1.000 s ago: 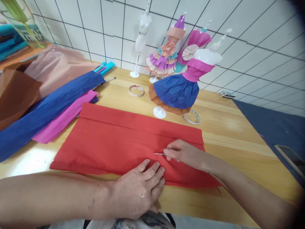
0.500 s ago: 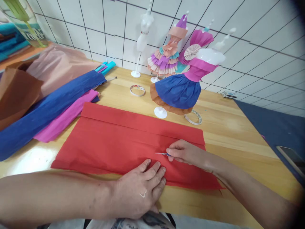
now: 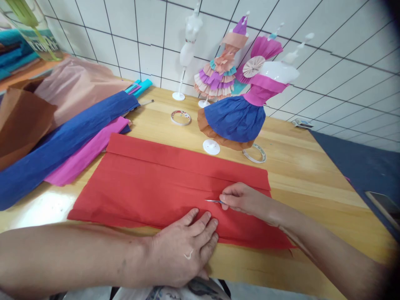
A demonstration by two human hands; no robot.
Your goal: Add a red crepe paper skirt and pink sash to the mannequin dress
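Observation:
A sheet of red crepe paper [image 3: 150, 179] lies spread on the wooden table, with a folded strip along its far side. My left hand [image 3: 187, 246] rests flat on the paper's near edge, fingers stretched out. Over the right part of the sheet, my right hand [image 3: 239, 199] is closed on small scissors [image 3: 213, 201]. Only their thin, pointed silver blades show, pointing left; the handles are mostly hidden by my fingers. The tip lies just beyond my left fingertips, and I cannot tell whether it touches the paper.
Blue crepe paper [image 3: 71, 137], pink paper [image 3: 87, 154] and brown paper [image 3: 25, 121] lie at left. Behind the red sheet stand a mannequin in a blue skirt [image 3: 234, 118], a ruffled-dress mannequin [image 3: 215, 79] and a bare one [image 3: 187, 41]. Tape rolls [image 3: 180, 118] and a phone [image 3: 383, 206] lie around.
Both hands keep almost the same place on the red paper. The view has shifted very slightly; nothing has been taken up or let go.

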